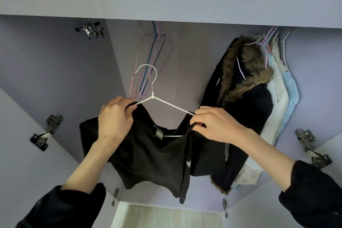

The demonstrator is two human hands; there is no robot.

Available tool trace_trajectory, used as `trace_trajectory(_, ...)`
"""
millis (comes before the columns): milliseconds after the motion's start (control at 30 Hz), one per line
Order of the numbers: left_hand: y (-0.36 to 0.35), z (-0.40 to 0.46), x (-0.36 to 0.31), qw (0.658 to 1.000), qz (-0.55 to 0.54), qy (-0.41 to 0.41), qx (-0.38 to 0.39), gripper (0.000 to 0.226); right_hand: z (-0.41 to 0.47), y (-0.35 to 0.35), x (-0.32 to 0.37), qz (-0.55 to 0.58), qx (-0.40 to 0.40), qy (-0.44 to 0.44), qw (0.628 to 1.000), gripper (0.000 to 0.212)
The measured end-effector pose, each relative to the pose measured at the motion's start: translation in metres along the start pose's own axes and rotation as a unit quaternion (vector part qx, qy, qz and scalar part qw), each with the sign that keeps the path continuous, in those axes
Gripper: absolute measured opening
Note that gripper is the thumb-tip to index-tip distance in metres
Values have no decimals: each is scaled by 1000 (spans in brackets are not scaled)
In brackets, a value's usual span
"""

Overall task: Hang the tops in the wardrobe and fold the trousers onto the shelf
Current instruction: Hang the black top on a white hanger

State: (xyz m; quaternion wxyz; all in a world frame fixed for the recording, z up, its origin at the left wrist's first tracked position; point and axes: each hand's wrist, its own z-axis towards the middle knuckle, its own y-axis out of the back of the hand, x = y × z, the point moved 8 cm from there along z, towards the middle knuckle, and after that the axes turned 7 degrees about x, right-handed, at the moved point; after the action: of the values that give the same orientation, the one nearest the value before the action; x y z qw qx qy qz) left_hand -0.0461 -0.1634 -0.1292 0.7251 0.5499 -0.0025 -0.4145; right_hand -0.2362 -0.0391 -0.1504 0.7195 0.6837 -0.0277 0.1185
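I hold a black top (159, 155) on a white wire hanger (153, 98) at the middle of the frame, in front of the open wardrobe (55, 72). My left hand (115, 116) grips the top's fabric at the left end of the hanger, fingers curled round the cloth and the wire arm. My right hand (214, 126) pinches the fabric at the right end of the hanger, thumb and fingers closed on the cloth where the wire runs under it. The hanger's hook points upward and hangs on nothing; the lower bar shows inside the neckline beside a grey label. The top droops below both hands, a strap or sleeve dangling at lower centre. Behind the hook, empty coloured hangers (148, 61) hang in the upper middle of the frame. At the right hangs a dark coat with a fur-trimmed hood (246, 72), with pale garments (283, 102) just beside it. A bunch of metal clips (91, 29) hangs at the upper left.
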Motion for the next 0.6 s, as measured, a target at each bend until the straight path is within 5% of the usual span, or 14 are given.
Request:
trace_trajectory(167,6,2,-3,999,-43,5,-17,19,5,14,-5,176,-10,-66,982,30)
trace_trajectory(300,4,-1,-18,997,-73,-25,-11,18,17,45,-6,194,-139,-74,968,25)
trace_trajectory(367,-1,-1,-26,996,-76,-38,-2,17,35,47,7,170,-119,-66,976,35)
trace_trajectory(500,-8,-1,-33,995,-80,-60,24,17,56,32,23,274,-88,-69,955,13)
trace_trajectory(600,-7,0,-26,994,-86,-52,38,18,57,25,17,276,-91,-83,953,19)
